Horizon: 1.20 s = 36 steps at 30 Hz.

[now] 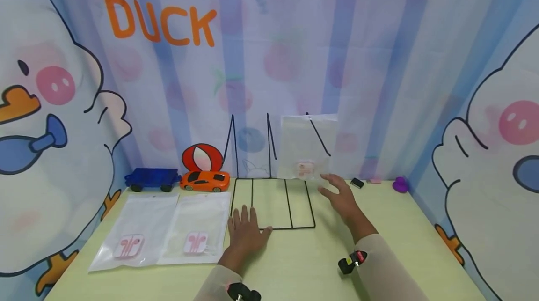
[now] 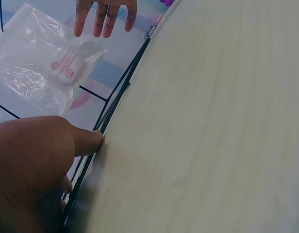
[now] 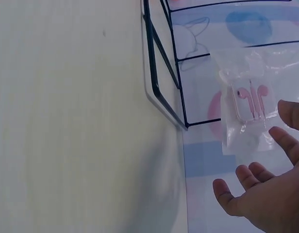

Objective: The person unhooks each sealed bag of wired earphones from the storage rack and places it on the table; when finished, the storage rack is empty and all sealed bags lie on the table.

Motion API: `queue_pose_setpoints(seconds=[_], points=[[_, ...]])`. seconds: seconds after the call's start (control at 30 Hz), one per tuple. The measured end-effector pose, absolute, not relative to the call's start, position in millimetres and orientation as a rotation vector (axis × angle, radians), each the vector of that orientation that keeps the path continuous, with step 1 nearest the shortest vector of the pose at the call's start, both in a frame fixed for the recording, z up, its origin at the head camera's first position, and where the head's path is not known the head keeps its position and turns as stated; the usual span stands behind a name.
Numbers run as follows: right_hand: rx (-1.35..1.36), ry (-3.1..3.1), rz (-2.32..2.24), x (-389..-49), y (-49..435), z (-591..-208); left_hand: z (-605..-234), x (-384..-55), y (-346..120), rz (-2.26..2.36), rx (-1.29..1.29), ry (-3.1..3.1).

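A black wire display rack (image 1: 290, 228) stands on the table with slanted prongs rising at its back. From its right prong hangs a clear plastic bag (image 1: 294, 144), a boxed pair of pink earphones (image 3: 251, 99) at its bottom. My left hand (image 1: 246, 235) rests on the rack's front left corner, fingers spread and the thumb along the front wire. Just right of the hanging bag's lower corner, my right hand (image 1: 343, 198) is held up with parted fingers and nothing in it. Two similar bags, a left one (image 1: 145, 216) and a right one (image 1: 202, 216), lie flat at the left, each with pink earphones.
Along the back edge stand a blue toy trailer (image 1: 152, 179) and an orange toy car (image 1: 205, 181). At the back right are a small black object (image 1: 357, 183), a pink piece (image 1: 374, 180) and a purple toy (image 1: 400, 185). A printed curtain (image 1: 286, 20) closes off the back.
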State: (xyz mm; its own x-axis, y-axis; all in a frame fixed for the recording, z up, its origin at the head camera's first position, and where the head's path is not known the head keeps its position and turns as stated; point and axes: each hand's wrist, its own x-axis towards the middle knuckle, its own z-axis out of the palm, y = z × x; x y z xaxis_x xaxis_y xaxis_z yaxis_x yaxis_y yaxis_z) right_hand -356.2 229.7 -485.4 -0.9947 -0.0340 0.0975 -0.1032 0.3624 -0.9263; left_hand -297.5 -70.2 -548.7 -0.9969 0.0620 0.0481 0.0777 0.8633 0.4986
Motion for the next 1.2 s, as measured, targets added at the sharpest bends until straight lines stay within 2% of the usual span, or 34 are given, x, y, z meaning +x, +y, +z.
queue_pose_setpoints(seconds=[0.4,0.7,1.2], points=[[0.119,-2.532,1.956,-382.9,241.1,-482.4,-551.6,-300.6,-70.0,-0.799,-0.113,-3.003],[0.283,-2.617,1.87,-397.1,244.8,-482.1,-552.1,-299.9,-70.3,-0.803,-0.103,-3.008],[0.362,-2.657,1.943,-405.9,242.0,-478.3,-549.8,-300.3,-70.4,-0.776,-0.108,-3.0]])
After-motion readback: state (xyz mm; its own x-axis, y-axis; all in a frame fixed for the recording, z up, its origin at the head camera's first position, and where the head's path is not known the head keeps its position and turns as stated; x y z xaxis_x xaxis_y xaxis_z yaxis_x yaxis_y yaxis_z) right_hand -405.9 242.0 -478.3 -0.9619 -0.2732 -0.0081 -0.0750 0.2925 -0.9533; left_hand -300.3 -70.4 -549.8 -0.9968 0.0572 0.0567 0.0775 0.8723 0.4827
